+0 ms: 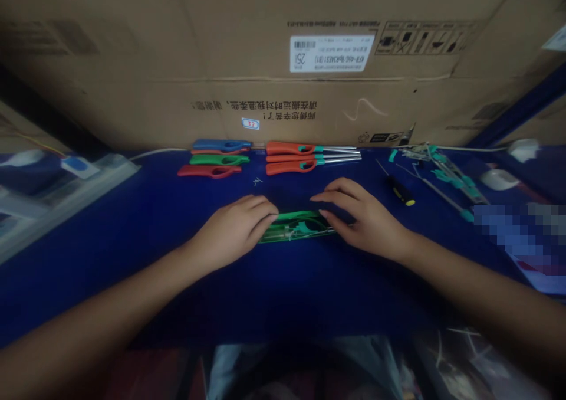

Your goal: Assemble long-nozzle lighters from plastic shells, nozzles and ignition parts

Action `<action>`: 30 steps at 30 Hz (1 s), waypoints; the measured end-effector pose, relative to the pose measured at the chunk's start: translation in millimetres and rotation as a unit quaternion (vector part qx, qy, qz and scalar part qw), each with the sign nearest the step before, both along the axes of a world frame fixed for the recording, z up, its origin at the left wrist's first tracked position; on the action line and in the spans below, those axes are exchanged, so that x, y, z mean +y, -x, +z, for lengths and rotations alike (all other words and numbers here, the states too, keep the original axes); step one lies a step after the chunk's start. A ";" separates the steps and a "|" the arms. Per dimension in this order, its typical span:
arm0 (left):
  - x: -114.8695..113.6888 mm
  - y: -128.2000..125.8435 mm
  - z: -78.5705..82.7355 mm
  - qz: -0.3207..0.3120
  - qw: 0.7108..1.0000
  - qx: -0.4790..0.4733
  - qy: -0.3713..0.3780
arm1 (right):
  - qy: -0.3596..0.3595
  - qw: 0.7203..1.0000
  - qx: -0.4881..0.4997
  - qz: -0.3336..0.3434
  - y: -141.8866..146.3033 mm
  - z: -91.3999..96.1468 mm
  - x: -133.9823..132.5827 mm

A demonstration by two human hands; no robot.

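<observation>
Apparently, the green lighter [278, 233] on the table [283, 297] is unfinished: its inner parts lie exposed, the casing unclosed, while the orange lighters [283, 169] behind look whole. The left hand [236, 226] grips its left end between thumb and fingers; the right hand [360, 214] curves loosely at the other end, thumb and forefinger parted, contact unclear.

Walled off at the back by brown cardboard [247, 52], creased across and printed upside down. Carries a white label [329, 53] high up, plus a small blue-edged sticker [250, 123] lower down. Framed by a dark post [48, 105] at left and a blue post [526, 106] at right, both slanting in view. Fronted by a deep-blue tabletop [198, 311]. Dimly lit, soft toward the edges.
</observation>
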State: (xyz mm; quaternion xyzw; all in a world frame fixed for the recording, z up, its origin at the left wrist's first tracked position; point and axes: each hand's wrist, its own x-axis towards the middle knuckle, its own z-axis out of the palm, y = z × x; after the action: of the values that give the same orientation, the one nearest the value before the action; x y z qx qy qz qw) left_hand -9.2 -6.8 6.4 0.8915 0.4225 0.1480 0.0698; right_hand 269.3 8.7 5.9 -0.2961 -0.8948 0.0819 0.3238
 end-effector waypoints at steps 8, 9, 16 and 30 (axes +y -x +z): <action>-2.4 -1.2 11.3 0.048 0.989 -0.125 0.057 | -0.046 0.994 -0.102 -0.007 -2.6 1.3 -0.8; -3.0 -1.8 12.5 0.044 0.987 -0.138 0.069 | -0.056 0.993 -0.105 -0.004 -2.7 1.8 -1.5; -3.6 -7.0 8.5 0.004 0.984 -0.157 0.088 | -0.050 0.994 -0.097 0.006 -2.0 0.3 -3.4; -9.5 -3.1 8.9 -0.061 0.997 -0.033 0.023 | 0.053 0.988 -0.141 0.022 -1.8 -0.4 -0.9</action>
State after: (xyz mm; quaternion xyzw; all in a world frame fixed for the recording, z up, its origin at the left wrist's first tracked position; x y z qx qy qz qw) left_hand -6.0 -16.3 15.4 0.9082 0.3682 0.1632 0.1137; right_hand 271.2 7.8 5.5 -0.3021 -0.9322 0.0939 0.1760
